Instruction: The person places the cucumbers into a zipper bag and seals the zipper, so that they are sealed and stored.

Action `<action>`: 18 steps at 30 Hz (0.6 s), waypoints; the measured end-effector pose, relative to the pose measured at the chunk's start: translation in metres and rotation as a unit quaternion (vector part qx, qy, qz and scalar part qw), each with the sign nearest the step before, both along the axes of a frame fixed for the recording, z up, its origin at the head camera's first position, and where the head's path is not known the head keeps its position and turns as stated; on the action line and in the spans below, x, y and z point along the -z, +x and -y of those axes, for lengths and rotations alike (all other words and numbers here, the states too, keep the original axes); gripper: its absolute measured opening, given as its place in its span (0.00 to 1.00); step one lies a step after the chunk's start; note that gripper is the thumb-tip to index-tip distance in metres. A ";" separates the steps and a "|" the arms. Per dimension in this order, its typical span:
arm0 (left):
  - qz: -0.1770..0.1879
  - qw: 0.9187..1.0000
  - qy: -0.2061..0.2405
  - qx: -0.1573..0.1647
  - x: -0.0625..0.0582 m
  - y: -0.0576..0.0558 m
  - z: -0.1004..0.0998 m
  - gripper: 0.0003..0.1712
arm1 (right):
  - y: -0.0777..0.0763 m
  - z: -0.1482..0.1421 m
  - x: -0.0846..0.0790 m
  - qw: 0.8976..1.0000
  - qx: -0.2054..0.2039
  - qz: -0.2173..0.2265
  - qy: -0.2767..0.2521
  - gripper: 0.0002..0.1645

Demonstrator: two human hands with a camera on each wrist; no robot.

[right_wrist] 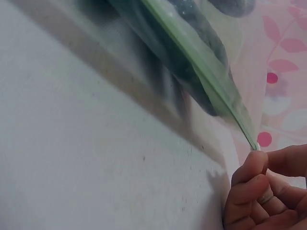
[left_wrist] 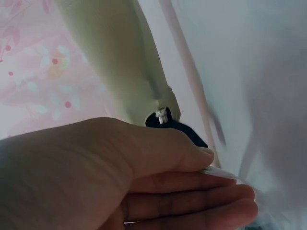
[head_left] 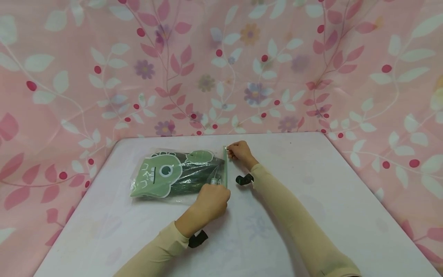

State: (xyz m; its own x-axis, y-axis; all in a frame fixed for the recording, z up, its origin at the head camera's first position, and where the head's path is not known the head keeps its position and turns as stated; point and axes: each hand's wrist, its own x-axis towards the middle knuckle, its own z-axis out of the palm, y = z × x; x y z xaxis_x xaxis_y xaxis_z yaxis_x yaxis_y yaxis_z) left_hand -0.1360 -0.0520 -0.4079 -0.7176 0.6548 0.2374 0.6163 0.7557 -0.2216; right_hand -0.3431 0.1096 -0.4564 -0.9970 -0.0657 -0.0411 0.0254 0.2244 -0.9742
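A clear zip bag with a green cartoon monster print lies on the white table, dark contents showing inside. Its green zip edge runs along the right side. At the far end of that edge, my right hand pinches the corner between thumb and forefinger, the other fingers curled, as the right wrist view shows. My left hand pinches the near end, and in the left wrist view its thumb presses clear film against the fingers. What exactly fills the bag cannot be made out.
The white table extends around the bag on all sides. A pink floral cloth hangs behind it and at both sides. A dark strap piece sticks out at the left wrist, and another at the right.
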 end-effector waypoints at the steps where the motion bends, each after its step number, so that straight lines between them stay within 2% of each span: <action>1: 0.015 1.000 0.005 -0.008 -0.001 -0.001 0.001 0.14 | 0.001 -0.002 0.000 1.000 0.002 -0.005 0.006 0.14; 4: 0.053 0.998 0.017 -0.028 -0.005 -0.005 0.003 0.13 | 0.005 -0.009 0.001 0.999 0.001 -0.013 0.030 0.15; 8: 0.072 0.996 0.030 -0.038 -0.008 -0.008 0.005 0.15 | 0.015 -0.019 -0.002 0.998 -0.016 -0.012 0.054 0.16; 11: 0.084 0.995 0.049 -0.036 -0.009 -0.012 0.010 0.19 | 0.028 -0.027 -0.006 0.998 -0.037 -0.007 0.058 0.17; 14: 0.112 0.991 0.071 -0.027 -0.012 -0.017 0.016 0.23 | 0.041 -0.035 -0.010 0.997 -0.056 0.002 0.054 0.18; 18: 0.159 0.982 0.097 -0.019 -0.020 -0.024 0.026 0.28 | 0.059 -0.046 -0.020 0.995 -0.081 -0.014 0.057 0.19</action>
